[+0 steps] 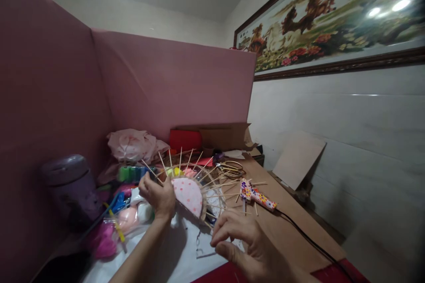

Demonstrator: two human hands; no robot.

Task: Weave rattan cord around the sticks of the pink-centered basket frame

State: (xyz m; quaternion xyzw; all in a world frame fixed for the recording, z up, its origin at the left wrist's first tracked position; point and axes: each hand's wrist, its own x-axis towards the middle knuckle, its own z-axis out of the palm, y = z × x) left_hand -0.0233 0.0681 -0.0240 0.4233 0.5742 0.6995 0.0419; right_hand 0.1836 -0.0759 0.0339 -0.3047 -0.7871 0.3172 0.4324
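My left hand [159, 196] grips a half-round craft piece [187, 194] by its left end. Its flat face is pale pink with red dots, and a brown cord-like edging runs along the curve. Thin wooden sticks [181, 161] fan out from that curve, and a thin tan strand loops across them. Below the piece's right end is my right hand [241, 239], its thumb and fingertips bent close together. Whatever lies between those fingertips is too small to make out. A flower-patterned hot glue gun [257, 196] lies to the right, among loose sticks.
Scissors [230, 168] lie behind the glue gun, whose black cord [305, 232] runs toward the front right. Bags of coloured clay [128, 219] crowd the left, beside a lidded purple cup [71, 190]. Pink panels [175, 84] stand at the back and left; cardboard [219, 137] leans there.
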